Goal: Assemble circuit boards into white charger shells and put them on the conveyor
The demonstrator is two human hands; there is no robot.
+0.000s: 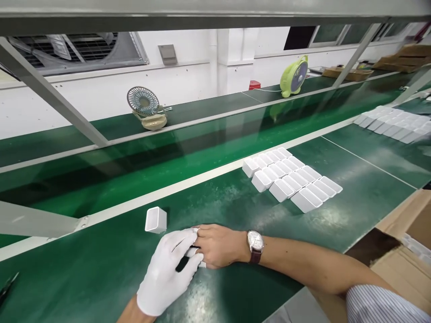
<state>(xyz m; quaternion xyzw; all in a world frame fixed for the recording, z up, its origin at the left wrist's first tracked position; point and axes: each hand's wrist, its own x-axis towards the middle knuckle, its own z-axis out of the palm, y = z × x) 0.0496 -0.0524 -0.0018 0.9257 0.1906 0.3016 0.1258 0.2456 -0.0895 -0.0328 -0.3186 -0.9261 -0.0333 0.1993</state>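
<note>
My left hand [171,264], in a white glove, is closed with its thumb and fingers brought up against the fingers of my right hand. My right hand [217,244] is bare on its back and has a wristwatch [256,242] at the wrist. Its fingers curl in towards the glove, and small white bits show around them. Whether these are finger covers or part of a white piece, I cannot tell. Just beyond the glove a single white box [156,220], open-topped, lies tilted on the green table [101,269].
Rows of white open boxes [286,177] stand to the right, and more boxes [397,123] farther off. A small fan [144,105] and a green fan [294,76] are on the back ledge. Cardboard [400,269] is at right; a dark pointed tool [8,287] at left.
</note>
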